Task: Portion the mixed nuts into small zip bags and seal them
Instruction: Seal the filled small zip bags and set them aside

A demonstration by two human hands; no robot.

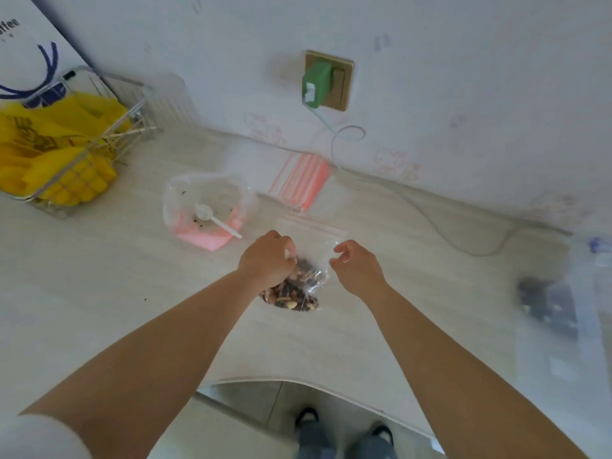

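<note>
Centrally, a small clear zip bag point(308, 260) lies on the pale wood-grain surface point(99, 293), its lower half lumpy with brown mixed nuts point(291, 293), its upper half flat and glossy with a thin red zip strip toward the wall.

Left hand point(266, 260): fingers curled, gripping the bag's left side just above the nuts. Right hand point(356, 265): fingers loosely curled at the bag's right edge; whether they pinch the film or only touch it cannot be told.

Upper middle of the frame: a stack of flat empty zip bags point(299, 180) with red-striped tops, lying near the wall. Left of it, a crumpled clear plastic bag point(208, 207) over a pink base, with a white plastic spoon point(215, 217) resting inside and dark crumbs around it.

Upper left: a wire basket point(76, 154) holding yellow plastic bags. On the wall, a green plug point(316, 84) in a brass-coloured socket, its pale cable point(430, 220) trailing along the surface to the right.

Right edge of the frame: blurred clear packaging point(549, 303) with dark contents.

Bare surface lies open left of the forearms and between the bag and the curved near edge, at the bottom of the frame.
</note>
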